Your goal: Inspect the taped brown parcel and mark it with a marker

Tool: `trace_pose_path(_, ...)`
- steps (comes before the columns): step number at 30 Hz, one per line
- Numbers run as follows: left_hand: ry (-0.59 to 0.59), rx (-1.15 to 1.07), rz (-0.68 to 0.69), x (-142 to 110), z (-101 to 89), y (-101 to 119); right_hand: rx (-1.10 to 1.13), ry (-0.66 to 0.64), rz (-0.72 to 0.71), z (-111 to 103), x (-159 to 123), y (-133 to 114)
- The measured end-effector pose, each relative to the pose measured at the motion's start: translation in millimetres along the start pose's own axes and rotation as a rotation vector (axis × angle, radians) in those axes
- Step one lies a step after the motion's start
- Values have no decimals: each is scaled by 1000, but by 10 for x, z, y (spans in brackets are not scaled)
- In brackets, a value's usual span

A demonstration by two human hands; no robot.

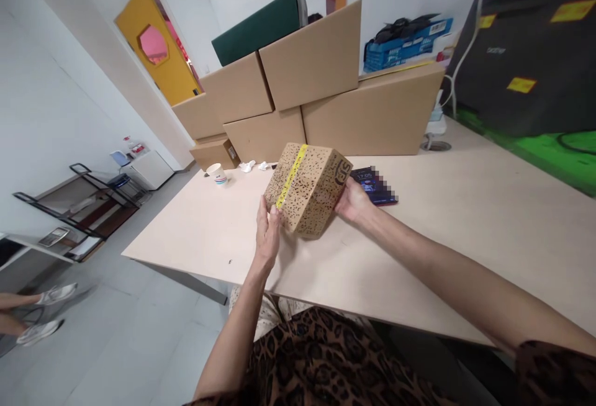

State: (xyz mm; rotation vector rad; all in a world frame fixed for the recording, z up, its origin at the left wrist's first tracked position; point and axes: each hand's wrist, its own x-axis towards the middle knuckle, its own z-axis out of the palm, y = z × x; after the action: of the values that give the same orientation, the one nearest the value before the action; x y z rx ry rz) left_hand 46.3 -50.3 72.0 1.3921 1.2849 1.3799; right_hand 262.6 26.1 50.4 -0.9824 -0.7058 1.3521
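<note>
Between my two hands a brown cardboard box [307,189] is held tilted above the table [186,232]. Dark speckles cover it, a yellow tape strip runs over its top, and black lettering marks its right end. My left hand [269,232] grips the near left edge, thumb and fingers against the cardboard. On the opposite side, my right hand [352,201] holds the right end; its fingers are partly hidden behind the box. Just beyond that hand a phone or tablet [375,185] with a lit screen lies on the table, partly pixelated.
Large cardboard boxes [363,123] are stacked along the table's back, with a dark green box [261,27] on top and a blue basket [407,43] at right. A paper cup [216,174] and crumpled tissues [246,166] sit back left. Another person's shoes [41,331] show at left.
</note>
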Motion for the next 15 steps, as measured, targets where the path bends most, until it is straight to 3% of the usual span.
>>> trace_pose_path(2,41,-47,-139,73,8,-108,-13,46,-85,-78,103,38)
trace_pose_path(4,0,-140,-219,107,29,-176,10,111,-181,-128,176,34)
trace_pose_path(9,-149,-275,-265,89,80,-163,153,374,-257,-158,203,-54)
trace_pose_path(11,-138,-277,-239,100,40,-136,46,381,-217,-165,163,-74)
trace_pose_path(15,3,-245,-128,213,-149,-160,-192,275,-142,-145,62,-62)
